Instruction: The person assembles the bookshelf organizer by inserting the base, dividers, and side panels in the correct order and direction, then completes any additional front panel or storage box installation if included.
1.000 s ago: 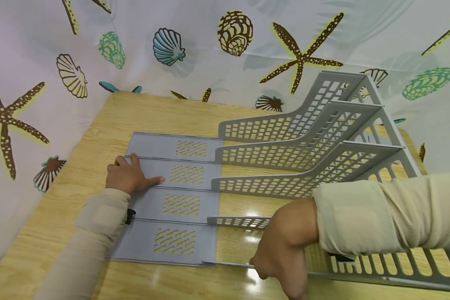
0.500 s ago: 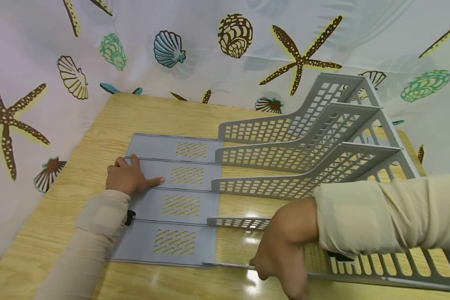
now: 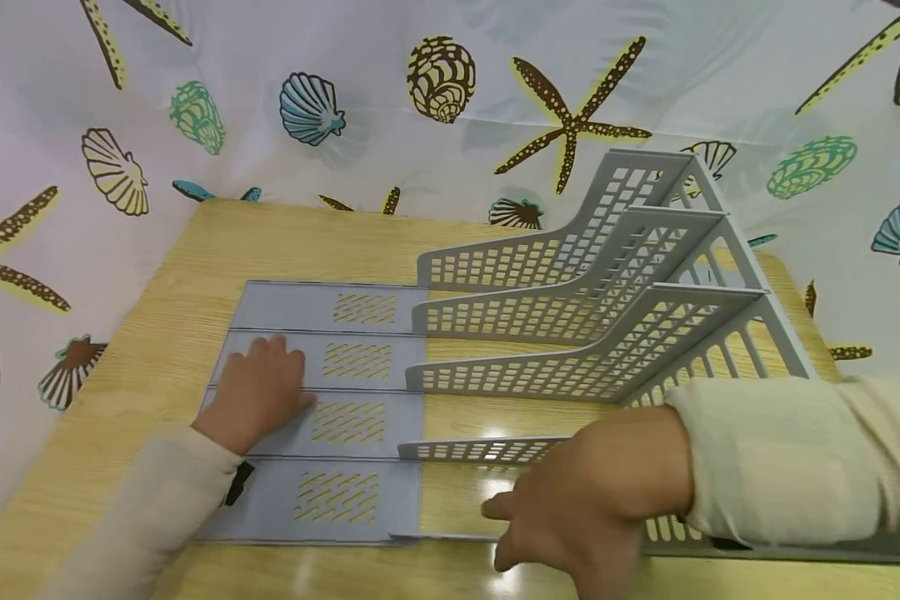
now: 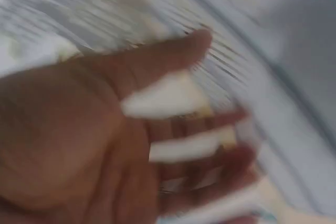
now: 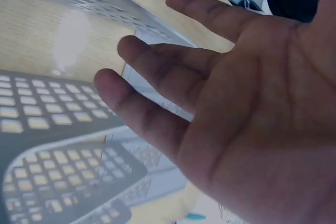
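Observation:
My left hand (image 3: 258, 392) is over the flat grey panels (image 3: 288, 306), joined in a row and cut with slanted slots. In the left wrist view its fingers (image 4: 168, 59) are spread and blurred, with nothing in the palm. A grey plastic file rack (image 3: 776, 321) with upright latticed dividers (image 3: 417, 319) stands at the panels' right ends. My right hand (image 3: 596, 492) is over the rack's front divider, partly covering it and the rack's near corner. The right wrist view shows its fingers (image 5: 142, 116) extended and apart, holding nothing, with dividers (image 5: 21, 142) beside them.
The wooden table (image 3: 270, 233) carries the panels and rack. Behind it hangs a white curtain (image 3: 390, 50) printed with shells and starfish. The rack's tall back rises at the right, close to my right sleeve (image 3: 780, 458).
My left hand has lifted from the panels, drawing its thumb in. My right fingers have let go of the front divider and straightened. The head view has shifted slightly.

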`<state>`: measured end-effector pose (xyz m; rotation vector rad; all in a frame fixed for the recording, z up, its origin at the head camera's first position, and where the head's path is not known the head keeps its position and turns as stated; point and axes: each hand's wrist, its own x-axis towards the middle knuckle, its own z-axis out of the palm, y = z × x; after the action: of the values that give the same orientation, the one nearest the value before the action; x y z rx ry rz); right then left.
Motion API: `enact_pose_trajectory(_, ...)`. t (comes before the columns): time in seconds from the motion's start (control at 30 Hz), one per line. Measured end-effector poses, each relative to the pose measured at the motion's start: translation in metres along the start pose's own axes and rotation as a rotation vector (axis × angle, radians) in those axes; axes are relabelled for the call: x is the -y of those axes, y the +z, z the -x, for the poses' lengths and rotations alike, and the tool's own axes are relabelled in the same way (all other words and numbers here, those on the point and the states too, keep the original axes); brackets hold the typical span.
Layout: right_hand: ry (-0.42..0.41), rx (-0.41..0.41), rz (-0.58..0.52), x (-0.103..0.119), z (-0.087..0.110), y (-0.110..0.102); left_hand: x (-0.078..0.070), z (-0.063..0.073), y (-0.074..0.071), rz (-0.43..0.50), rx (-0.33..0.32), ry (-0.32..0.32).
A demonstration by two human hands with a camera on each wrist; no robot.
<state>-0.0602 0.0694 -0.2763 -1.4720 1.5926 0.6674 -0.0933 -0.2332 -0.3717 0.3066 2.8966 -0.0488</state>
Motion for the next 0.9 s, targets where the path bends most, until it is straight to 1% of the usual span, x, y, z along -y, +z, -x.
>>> enact_pose_trajectory(0.03, 0.013, -0.019, -0.014, 0.0, 0.005, 0.003, -0.008, 0.007, -0.002, 0.019, 0.006, 0.13)
enact_pose_trajectory(0.1, 0.039, -0.029, -0.06, -0.002, 0.012, 0.008, -0.025, 0.016, -0.003, 0.123, 0.081, 0.375)
enact_pose_trajectory(0.13, 0.049, -0.018, -0.084, -0.002, 0.015, 0.01, -0.033, 0.02, 0.0, 0.179, 0.116, 0.483)
enact_pose_trajectory(0.17, 0.059, -0.002, -0.109, -0.003, 0.016, 0.011, -0.041, 0.024, 0.005, 0.233, 0.142, 0.574)
enact_pose_trajectory(0.2, 0.054, 0.006, -0.129, -0.004, 0.016, 0.012, -0.048, 0.026, 0.011, 0.273, 0.156, 0.647)
enact_pose_trajectory(0.23, 0.044, 0.009, -0.137, -0.004, 0.016, 0.012, -0.055, 0.028, 0.018, 0.292, 0.154, 0.697)
enact_pose_trajectory(0.3, 0.021, 0.002, -0.149, -0.005, 0.014, 0.013, -0.066, 0.032, 0.031, 0.269, 0.085, 0.765)
enact_pose_trajectory(0.4, -0.012, -0.011, -0.147, -0.005, 0.011, 0.013, -0.078, 0.036, 0.045, 0.232, -0.033, 0.812)
enact_pose_trajectory(0.47, -0.015, -0.014, -0.137, -0.004, 0.009, 0.014, -0.083, 0.038, 0.05, 0.213, -0.088, 0.833)
enact_pose_trajectory(0.57, -0.015, -0.007, -0.117, -0.002, 0.008, 0.014, -0.088, 0.042, 0.052, 0.176, -0.148, 0.852)
enact_pose_trajectory(0.7, -0.014, 0.005, -0.125, -0.001, 0.008, 0.015, -0.092, 0.046, 0.051, 0.143, -0.167, 0.829)
enact_pose_trajectory(0.83, -0.025, 0.005, -0.141, -0.002, 0.008, 0.015, -0.095, 0.049, 0.049, 0.144, -0.156, 0.787)
enact_pose_trajectory(0.9, -0.036, 0.001, -0.137, -0.002, 0.007, 0.015, -0.095, 0.051, 0.049, 0.135, -0.165, 0.777)
